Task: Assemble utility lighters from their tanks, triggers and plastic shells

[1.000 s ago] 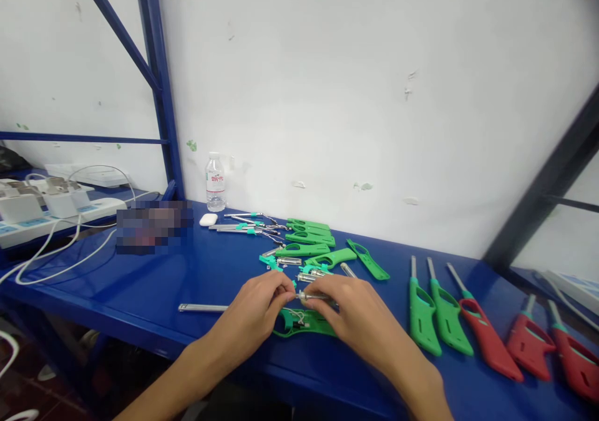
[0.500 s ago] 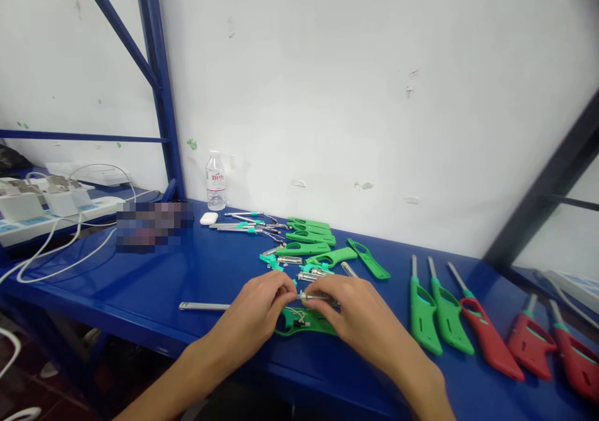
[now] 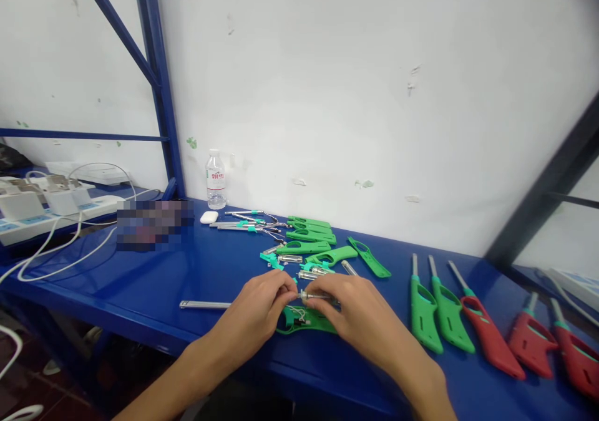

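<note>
My right hand (image 3: 359,305) pinches a clear lighter fuel tank (image 3: 306,295), its valve end pointing left and its body mostly covered by the fingers. At that valve end, my left hand (image 3: 262,304) has thumb and forefinger closed; what sits between them is too small to make out. Right below both hands lies a green lighter shell half (image 3: 322,325) with white wires and a black part in it. A long metal lighter tube (image 3: 203,305) sticks out to the left from behind my left hand.
Beyond my hands lie several clear fuel tanks (image 3: 290,259), teal plastic parts (image 3: 270,259), green shell halves (image 3: 309,237) and metal tubes with wires (image 3: 238,226). Whole green (image 3: 423,318) and red lighters (image 3: 491,337) are lined up on the right. A water bottle (image 3: 216,181) stands near the wall.
</note>
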`<state>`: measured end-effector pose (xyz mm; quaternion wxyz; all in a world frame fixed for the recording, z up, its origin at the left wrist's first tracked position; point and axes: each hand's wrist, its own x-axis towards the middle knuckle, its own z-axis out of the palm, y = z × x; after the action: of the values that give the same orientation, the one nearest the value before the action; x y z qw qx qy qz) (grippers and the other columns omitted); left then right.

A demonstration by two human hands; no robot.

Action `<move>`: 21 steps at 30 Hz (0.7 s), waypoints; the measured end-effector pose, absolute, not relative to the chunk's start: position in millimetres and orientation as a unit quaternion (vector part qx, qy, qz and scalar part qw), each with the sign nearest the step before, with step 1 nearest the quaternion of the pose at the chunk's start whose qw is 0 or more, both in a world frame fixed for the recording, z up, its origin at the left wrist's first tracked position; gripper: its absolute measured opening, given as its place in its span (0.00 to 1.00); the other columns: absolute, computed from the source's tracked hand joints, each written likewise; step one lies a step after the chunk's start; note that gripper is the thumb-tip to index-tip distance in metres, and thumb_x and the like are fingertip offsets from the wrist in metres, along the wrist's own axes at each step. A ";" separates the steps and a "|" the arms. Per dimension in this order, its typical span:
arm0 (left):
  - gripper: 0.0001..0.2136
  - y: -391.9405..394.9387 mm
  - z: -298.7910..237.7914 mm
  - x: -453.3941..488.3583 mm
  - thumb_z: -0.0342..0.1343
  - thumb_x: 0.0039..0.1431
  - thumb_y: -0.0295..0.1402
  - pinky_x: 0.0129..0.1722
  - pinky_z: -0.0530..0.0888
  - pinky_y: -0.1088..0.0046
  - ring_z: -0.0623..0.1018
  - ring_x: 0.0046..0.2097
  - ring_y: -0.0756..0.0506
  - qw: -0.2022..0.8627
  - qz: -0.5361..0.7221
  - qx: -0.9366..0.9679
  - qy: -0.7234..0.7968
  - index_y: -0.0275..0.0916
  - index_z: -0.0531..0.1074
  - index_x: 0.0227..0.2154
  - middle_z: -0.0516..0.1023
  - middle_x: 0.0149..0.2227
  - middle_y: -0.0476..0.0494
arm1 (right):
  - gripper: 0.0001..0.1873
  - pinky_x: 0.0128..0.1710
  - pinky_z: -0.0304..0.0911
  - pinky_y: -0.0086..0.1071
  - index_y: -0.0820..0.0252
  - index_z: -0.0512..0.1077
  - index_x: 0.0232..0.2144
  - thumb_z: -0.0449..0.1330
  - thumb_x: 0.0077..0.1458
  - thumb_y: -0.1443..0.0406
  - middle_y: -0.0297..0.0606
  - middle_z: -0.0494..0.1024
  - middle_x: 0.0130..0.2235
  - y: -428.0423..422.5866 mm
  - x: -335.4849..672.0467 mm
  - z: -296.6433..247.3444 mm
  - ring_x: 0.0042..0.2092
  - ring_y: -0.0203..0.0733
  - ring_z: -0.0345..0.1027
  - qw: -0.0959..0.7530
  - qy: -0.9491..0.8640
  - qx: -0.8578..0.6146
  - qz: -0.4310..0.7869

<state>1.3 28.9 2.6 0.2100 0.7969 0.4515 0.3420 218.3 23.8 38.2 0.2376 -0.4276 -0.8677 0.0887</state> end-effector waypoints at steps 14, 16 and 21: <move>0.09 28.4 5.3 2.0 0.50 0.73 0.33 0.40 0.65 0.69 0.75 0.38 0.44 0.209 0.339 0.798 0.452 0.42 0.71 0.35 0.76 0.34 0.50 | 0.06 0.41 0.63 0.33 0.51 0.81 0.41 0.63 0.70 0.65 0.32 0.86 0.39 23.5 217.8 38.1 0.42 0.44 0.80 0.237 -0.866 -0.431 0.087; 0.09 28.4 5.3 2.0 0.49 0.73 0.33 0.40 0.65 0.69 0.75 0.38 0.45 0.208 0.339 0.799 0.451 0.42 0.71 0.35 0.76 0.34 0.50 | 0.06 0.41 0.63 0.33 0.51 0.81 0.41 0.63 0.70 0.65 0.32 0.86 0.40 23.3 217.5 38.0 0.42 0.44 0.79 0.238 -0.866 -0.430 0.089; 0.09 29.0 4.1 2.8 0.49 0.73 0.33 0.40 0.66 0.69 0.75 0.38 0.45 0.205 0.340 0.800 0.450 0.42 0.71 0.35 0.76 0.34 0.50 | 0.06 0.40 0.62 0.33 0.52 0.80 0.41 0.62 0.70 0.65 0.32 0.86 0.40 23.7 216.9 38.0 0.42 0.45 0.79 0.237 -0.865 -0.433 0.088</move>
<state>2.8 29.0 4.1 0.2049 0.7996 0.4505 0.3404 216.9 23.7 38.0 0.2370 -0.4330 -0.8652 0.0882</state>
